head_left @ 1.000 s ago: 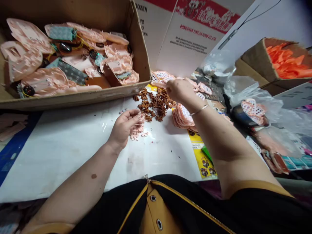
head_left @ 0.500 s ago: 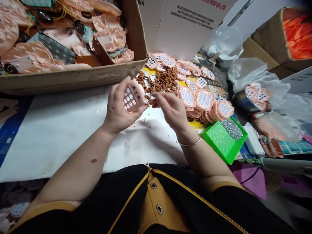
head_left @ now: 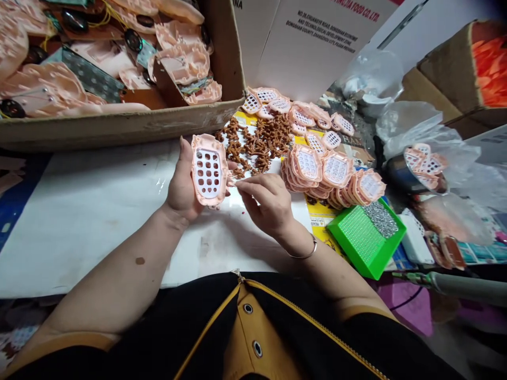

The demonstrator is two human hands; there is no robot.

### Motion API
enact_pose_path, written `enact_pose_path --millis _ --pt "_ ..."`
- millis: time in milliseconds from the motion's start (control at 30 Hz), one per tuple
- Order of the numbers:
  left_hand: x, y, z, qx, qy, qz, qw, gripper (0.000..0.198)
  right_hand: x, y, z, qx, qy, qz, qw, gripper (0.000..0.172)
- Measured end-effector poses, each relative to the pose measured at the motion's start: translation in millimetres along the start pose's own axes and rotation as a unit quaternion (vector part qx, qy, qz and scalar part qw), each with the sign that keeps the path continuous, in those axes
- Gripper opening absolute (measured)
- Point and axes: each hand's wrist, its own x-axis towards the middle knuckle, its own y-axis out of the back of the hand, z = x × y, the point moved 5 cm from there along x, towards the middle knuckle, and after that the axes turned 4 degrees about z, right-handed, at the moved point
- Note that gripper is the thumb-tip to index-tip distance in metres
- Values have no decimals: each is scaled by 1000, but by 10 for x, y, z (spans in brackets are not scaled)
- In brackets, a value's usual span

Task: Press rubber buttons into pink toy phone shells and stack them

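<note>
My left hand (head_left: 182,184) grips a pink plastic keypad shell (head_left: 209,170) with rows of holes, held upright above the white table sheet (head_left: 99,211). Beside its lower right edge, my right hand (head_left: 266,202) pinches something small that I cannot make out. Just behind the hands lies a pile of small brown rubber pieces (head_left: 259,141). To the right, a stack of similar pink shells (head_left: 330,174) leans in a row.
A cardboard box (head_left: 119,126) of pink parts and circuit boards stands at the back left. A green tray (head_left: 366,235) with small silver bits sits at the right, a tool (head_left: 451,282) lies near it. Plastic bags and another box of orange parts fill the far right.
My left hand has turned the pink shell upright, facing me. My right hand has dropped slightly and pinches at the shell's lower edge. One second ago both hands were reaching out over the table.
</note>
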Motion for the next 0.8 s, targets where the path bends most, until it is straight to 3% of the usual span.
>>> enact_pose_path --millis 133,300,467,600,700,800 --pt "3 -2 -54 -16 -19 30 999 54 107 -106 -200 10 30 -24 999 11" --pt "-4 -4 -74 -30 -12 52 998 53 68 -228 -322 -43 57 -54 996 10" --pt "7 -10 -74 -31 -16 45 998 51 -19 -264 -337 -34 66 -113 991 24" --pt "29 49 56 -47 -28 83 995 59 55 -107 -186 -12 55 -91 994 26" --pt "39 160 234 -64 -98 146 982 52 228 -7 110 -46 -8 -83 995 26" --pt "44 279 317 -82 -144 217 962 44 383 -185 425 -89 -93 -208 970 30"
